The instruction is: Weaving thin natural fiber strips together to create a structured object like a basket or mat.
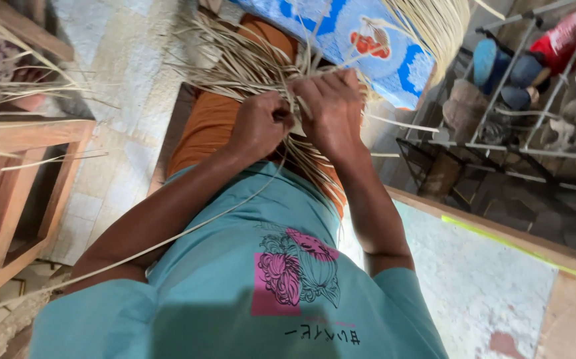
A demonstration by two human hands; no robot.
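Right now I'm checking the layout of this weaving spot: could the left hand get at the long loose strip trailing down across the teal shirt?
Probably yes. The long loose strip runs just under the left forearm with nothing over it, but the left hand is closed on the bundle of pale strips and would have to let go.

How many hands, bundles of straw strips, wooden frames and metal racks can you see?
Hands: 2, left hand and right hand
Bundle of straw strips: 1, gripped by both hands
Wooden frame: 1
Metal rack: 1
Total: 5
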